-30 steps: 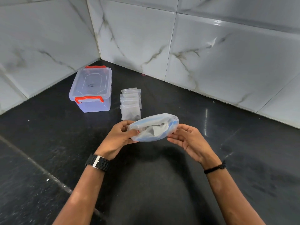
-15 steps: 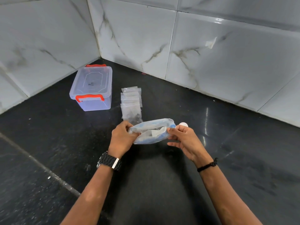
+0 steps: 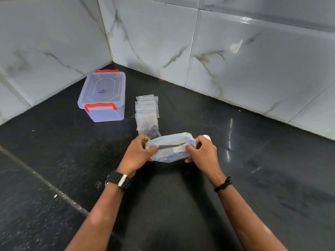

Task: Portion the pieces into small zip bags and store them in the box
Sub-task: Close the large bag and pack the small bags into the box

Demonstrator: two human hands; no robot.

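While both hands hold it at frame centre, a translucent plastic bag (image 3: 170,147) with blue showing through its film sits stretched between them above the black stone counter (image 3: 253,178); contents not identifiable. Left hand (image 3: 138,152): fingers curled, pinching the bag's left end; black watch (image 3: 118,180) on the wrist. Right hand (image 3: 203,151): fingers curled, pinching the bag's right end; black cord bracelet (image 3: 223,184) on the wrist. Small white round object (image 3: 206,137): partly hidden just behind the right hand, kind unclear. Small clear zip bags (image 3: 147,111): overlapping row flat on the counter, just above the held bag in the frame; the nearest holds dark pieces. Clear storage box (image 3: 103,98), lid on, red latches: upper left of centre, beside the zip bags, near the corner of the marble-patterned wall tiles (image 3: 235,51).
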